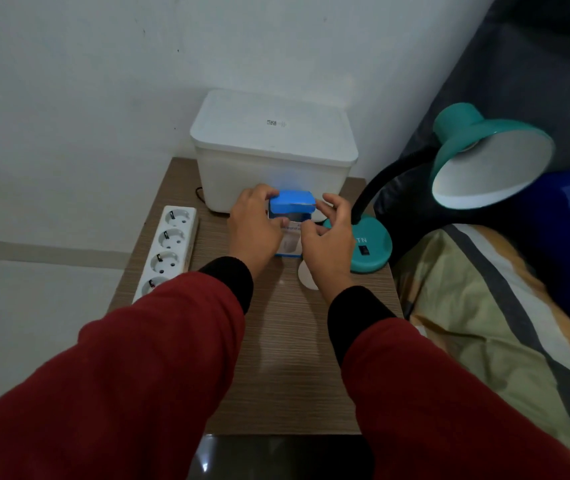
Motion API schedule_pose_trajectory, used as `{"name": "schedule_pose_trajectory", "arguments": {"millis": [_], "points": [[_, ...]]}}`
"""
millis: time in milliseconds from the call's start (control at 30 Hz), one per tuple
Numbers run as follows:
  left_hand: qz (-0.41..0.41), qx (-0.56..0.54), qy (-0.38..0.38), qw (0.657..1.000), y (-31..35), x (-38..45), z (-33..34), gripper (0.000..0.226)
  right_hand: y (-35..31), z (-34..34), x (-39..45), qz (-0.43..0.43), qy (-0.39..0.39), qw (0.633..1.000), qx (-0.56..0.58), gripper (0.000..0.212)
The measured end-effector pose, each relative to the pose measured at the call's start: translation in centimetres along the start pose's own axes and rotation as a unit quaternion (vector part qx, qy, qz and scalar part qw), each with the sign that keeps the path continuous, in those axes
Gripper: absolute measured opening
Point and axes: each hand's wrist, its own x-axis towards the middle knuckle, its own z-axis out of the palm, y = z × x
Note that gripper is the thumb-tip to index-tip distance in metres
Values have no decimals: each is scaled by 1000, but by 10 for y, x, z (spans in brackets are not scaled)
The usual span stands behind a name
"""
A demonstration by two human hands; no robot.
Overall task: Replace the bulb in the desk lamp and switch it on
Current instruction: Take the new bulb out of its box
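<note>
— What's the setting?

— A small wood-grain bedside table [276,358] set against a pale wall, with a bed under a striped blanket [491,323] on its right.

— What's on the table?

— At 12 o'clock, a white lidded plastic box [273,150]. At 9 o'clock, along the left edge, a white power strip [167,247] with four sockets showing. At 3 o'clock, the teal desk lamp: its round base [372,247] carries a black rocker switch, a black gooseneck rises from it, and the teal shade [488,157] tilts out over the bed side, white inside. No bulb shows in the shade from here.

— And the bulb?

— In the middle of the table stands a blue-and-white bulb box [290,211], upright, just in front of the plastic box and beside the lamp base. A white round thing [306,277] lies just below it at 6 o'clock, partly hidden by the wrist; I cannot tell what it is.

— The hands?

— The left hand [254,226] grasps the box's left side, fingers curled over its blue top. The right hand [328,237] is at the right side with curled fingers; whether it grasps the box I cannot tell. Both sleeves are red with black cuffs.
</note>
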Motion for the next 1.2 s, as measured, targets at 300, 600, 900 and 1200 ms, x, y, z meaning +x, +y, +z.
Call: {"name": "schedule_pose_trajectory", "arguments": {"millis": [300, 600, 900, 1200], "points": [[97, -8, -57, 994, -1, 7, -22, 88, -7, -5, 17, -42, -64, 996, -35, 44], [167, 188, -119, 961, -13, 31, -24, 87, 7, 0, 39, -93, -77, 978, -169, 43], [140, 246, -209, 936, -14, 46, -29, 88, 8, 12, 64, -67, -140, 943, -293, 54], [129, 244, -210, 938, -14, 46, -31, 90, 4, 19, 69, -68, -152, 933, -319, 56]]}}
